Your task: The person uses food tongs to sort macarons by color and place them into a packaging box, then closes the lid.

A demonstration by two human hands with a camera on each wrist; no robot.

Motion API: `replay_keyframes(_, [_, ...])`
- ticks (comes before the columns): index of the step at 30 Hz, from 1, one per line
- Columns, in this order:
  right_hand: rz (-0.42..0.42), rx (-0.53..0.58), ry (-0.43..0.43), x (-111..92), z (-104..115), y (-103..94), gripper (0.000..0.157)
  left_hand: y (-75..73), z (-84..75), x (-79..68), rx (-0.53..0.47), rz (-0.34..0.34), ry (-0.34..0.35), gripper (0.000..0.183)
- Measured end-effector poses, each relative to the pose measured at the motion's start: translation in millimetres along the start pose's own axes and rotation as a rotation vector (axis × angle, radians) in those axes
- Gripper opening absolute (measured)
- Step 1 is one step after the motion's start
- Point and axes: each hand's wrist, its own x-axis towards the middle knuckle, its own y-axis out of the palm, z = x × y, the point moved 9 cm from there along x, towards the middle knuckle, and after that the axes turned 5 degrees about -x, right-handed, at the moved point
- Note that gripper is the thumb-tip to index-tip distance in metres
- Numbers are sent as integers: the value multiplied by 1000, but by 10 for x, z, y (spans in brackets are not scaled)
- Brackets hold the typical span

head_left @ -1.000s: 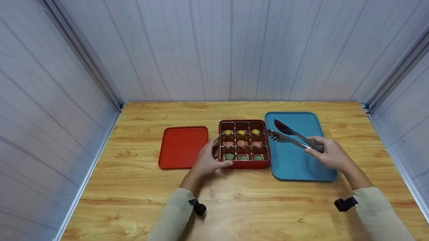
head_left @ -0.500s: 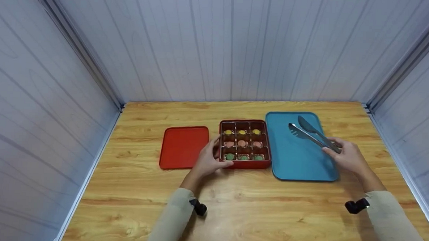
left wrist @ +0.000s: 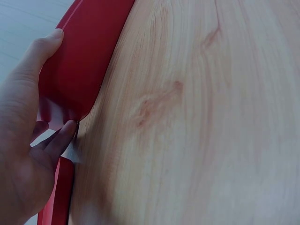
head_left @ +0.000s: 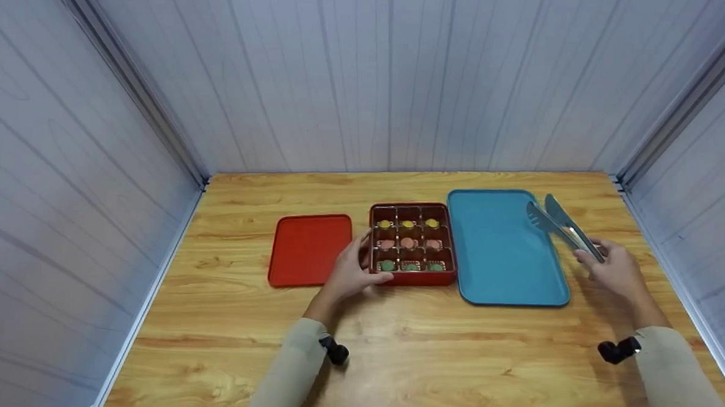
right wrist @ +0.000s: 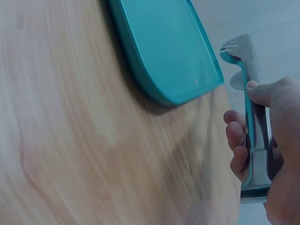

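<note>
A dark red box [head_left: 420,280] with a clear divider stands in the middle of the head view. Yellow, pink and green small round pieces lie in rows in its compartments. My left hand [head_left: 351,273] grips the box at its front left corner, thumb along the front and fingers at the left side. In the left wrist view, the thumb and fingers lie on the red box wall [left wrist: 86,61]. My right hand [head_left: 620,271] holds metal tongs [head_left: 572,233] above the blue tray's right edge, tips apart with nothing between them. The right wrist view shows the tongs [right wrist: 258,161] in the curled fingers.
A blue tray [head_left: 500,264] lies against the box's right side. Flat on the wooden table [head_left: 429,359], left of the box, is a red square lid or tray [head_left: 308,250]. White panel walls [head_left: 368,75] close off the back and both sides.
My right hand has carried the tongs rightward, from beside the box across the blue tray to its right edge. The left hand and the box have stayed in place.
</note>
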Motion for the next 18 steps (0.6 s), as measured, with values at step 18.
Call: replay_keyframes(18, [-113,-188,186,-71,-257,-173,64,11,-1,19,-50,8,14,122])
